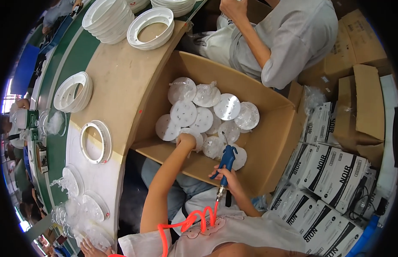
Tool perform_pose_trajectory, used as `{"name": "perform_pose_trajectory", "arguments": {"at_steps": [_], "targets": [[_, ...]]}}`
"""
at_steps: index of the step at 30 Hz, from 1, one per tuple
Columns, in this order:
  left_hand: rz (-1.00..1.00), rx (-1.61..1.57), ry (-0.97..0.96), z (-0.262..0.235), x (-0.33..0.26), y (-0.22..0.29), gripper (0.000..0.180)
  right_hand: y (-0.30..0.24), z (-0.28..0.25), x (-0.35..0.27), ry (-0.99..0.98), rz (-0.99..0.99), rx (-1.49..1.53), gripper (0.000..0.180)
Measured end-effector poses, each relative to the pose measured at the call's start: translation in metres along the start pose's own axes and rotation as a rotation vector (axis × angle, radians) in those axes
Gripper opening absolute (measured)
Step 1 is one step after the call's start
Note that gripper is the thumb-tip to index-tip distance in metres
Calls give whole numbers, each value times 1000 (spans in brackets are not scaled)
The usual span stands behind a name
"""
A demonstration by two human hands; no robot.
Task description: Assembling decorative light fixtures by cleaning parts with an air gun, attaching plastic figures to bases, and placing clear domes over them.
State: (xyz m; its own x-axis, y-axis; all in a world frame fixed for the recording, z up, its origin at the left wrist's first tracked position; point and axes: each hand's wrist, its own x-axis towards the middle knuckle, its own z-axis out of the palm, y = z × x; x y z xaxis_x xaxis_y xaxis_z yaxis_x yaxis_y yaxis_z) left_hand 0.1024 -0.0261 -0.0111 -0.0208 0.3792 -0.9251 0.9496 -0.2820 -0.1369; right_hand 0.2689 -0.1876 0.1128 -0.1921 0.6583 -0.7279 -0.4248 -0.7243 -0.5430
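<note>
Reaching into the open cardboard carton (274, 147) with the left hand (186, 140), down among the round white discs (184, 113) heaped on its floor. Fingers curled over 1 disc close to the near wall of the carton; cannot tell whether clamped on it or only resting on top. Around 12 discs in view, some perforated and bare, some in clear film, spread from the near wall toward the middle, none lifted clear of the pile.

Right hand (229, 179) closed around the grip of a blue air gun (226, 159), poised above the near rim of the carton, nozzle aimed into the box toward the discs at the near right corner. Orange coiled hose (194, 222) trailing from the gun's base back across the lap.

Judged as the picking step: 1 disc being singled out, gun held ready, no blowing visible. Next move likely calls for a firm pinch on a single disc edge, since overlapping and film-wrapped pieces could come up together, then lifting it clear of the near wall and in front of the nozzle.

Left of the carton, a curved workbench (117, 73) with white rings: 1 ring (96, 142) at its near edge, another (73, 91) farther along, stacks (151, 28) at the far end. Beyond the far wall, a co-worker in a grey shirt (295, 36). At the right, white packaged boxes (331, 169) stacked beside the carton.
</note>
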Motion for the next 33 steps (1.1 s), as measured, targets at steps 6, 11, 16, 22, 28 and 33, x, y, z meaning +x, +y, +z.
{"name": "perform_pose_trajectory", "arguments": {"at_steps": [6, 11, 16, 22, 28, 33], "targets": [[185, -317, 179, -17, -39, -38, 23, -10, 12, 1, -79, -7, -76, 29], [170, -225, 592, -5, -76, -62, 20, -31, 22, -3, -230, 18, -341, 27], [-37, 237, 988, 10, -79, -57, 24, -37, 40, -11, -378, -44, -734, 28], [287, 717, 1034, 10, -56, -102, 20, -37, 48, 12, -463, -8, -840, 24], [527, 896, 1280, -6, -62, -140, 13, -42, 41, 32, -516, 37, -704, 19], [748, 806, 1335, -19, -67, -141, 18, -50, 36, 35, -476, 30, -753, 19]]}}
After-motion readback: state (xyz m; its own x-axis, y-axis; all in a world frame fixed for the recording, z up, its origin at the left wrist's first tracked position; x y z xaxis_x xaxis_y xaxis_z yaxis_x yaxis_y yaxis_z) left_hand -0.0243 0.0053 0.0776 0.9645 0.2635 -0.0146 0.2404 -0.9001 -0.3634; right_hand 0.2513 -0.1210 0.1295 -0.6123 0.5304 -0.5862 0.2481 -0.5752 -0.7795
